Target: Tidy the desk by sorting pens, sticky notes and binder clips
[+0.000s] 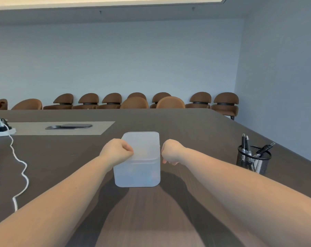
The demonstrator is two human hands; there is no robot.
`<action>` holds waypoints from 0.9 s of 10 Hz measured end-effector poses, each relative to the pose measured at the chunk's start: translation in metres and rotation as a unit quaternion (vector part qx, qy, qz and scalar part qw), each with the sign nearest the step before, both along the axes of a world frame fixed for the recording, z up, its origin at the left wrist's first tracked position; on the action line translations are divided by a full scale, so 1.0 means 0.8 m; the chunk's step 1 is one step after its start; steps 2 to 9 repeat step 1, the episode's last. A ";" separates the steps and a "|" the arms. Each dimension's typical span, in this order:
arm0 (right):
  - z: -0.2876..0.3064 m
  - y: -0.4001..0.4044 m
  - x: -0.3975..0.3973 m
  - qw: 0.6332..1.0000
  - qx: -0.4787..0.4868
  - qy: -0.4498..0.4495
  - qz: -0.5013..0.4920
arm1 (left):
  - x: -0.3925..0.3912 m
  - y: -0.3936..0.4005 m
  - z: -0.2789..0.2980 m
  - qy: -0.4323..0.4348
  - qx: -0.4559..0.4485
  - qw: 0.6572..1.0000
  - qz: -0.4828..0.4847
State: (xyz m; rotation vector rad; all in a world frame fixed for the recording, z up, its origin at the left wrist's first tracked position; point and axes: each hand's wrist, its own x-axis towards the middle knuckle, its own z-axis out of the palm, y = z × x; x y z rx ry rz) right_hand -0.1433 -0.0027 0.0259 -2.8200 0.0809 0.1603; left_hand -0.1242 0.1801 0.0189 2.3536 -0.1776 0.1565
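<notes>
Frosted translucent plastic box (137, 168), lid on, at centre of dark wood tabletop (195, 125). Left hand (118, 152) curled, fingers pinched on the lid's left edge. Right hand (170, 152) curled in a loose fist just right of the box; contact unclear. Pens (261, 148) upright in black mesh cup (252, 160), far right. White cable (20, 164) at left.

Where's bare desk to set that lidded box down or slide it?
Bare wood lies between the translucent box and the mesh pen cup, and also nearer the camera between the forearms. Left is more cluttered: the white cable trails there, with the power strip behind. Both hands, left and right, flank the box.
</notes>
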 end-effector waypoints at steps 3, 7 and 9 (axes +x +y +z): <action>-0.002 -0.008 -0.003 1.000 0.002 0.008 -0.015 | 0.005 -0.003 0.003 -0.003 0.019 1.000 0.021; -0.002 -0.008 -0.003 1.000 0.002 0.008 -0.015 | 0.005 -0.003 0.003 -0.003 0.019 1.000 0.021; -0.002 -0.008 -0.003 1.000 0.002 0.008 -0.015 | 0.005 -0.003 0.003 -0.003 0.019 1.000 0.021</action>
